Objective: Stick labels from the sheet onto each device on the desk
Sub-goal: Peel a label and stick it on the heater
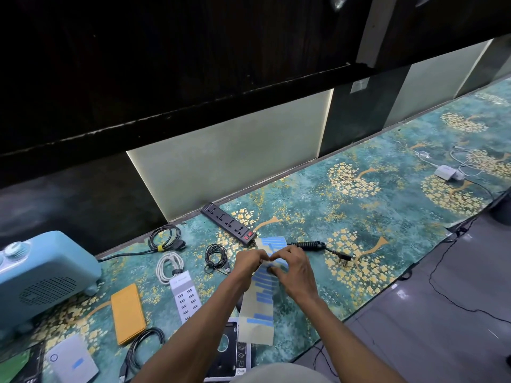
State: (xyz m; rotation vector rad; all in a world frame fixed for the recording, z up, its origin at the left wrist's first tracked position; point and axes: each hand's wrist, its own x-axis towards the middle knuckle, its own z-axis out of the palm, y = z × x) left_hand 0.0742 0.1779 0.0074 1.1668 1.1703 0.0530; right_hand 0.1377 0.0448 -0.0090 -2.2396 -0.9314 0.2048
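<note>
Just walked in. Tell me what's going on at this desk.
A person is holding a label sheet above the desk, the left hand and right hand both pinching it near its upper part, apparently peeling off a blue label. The white device at the near left already carries a blue label. The black power strip, orange case and multi-port charger show no label yet.
</note>
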